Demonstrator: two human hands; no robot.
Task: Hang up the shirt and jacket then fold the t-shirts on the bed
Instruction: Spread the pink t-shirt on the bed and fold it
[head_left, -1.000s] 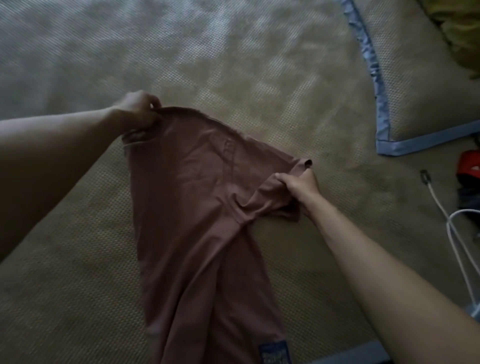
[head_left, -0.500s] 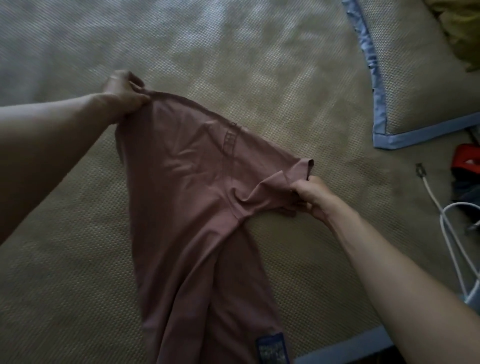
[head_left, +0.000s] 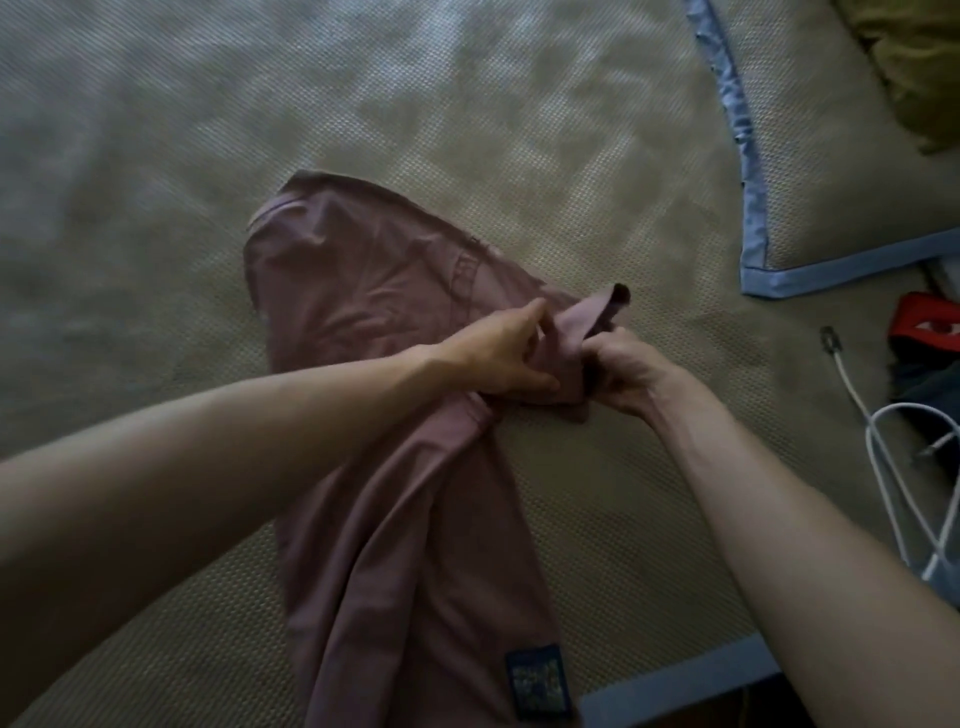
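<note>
You look down on a bed covered by a woven tan mat (head_left: 519, 130) with blue edging along its near border. At your upper right lies a pillow (head_left: 831, 171) in the same weave, trimmed in blue. Beside it, at the right edge, a white cable (head_left: 883, 447) loops near a red object (head_left: 930, 325). Soft light falls unevenly, brighter at the top.

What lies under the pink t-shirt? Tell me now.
The woven bed mat lies under the pink t-shirt. Anything beneath the cloth itself is covered.
</note>
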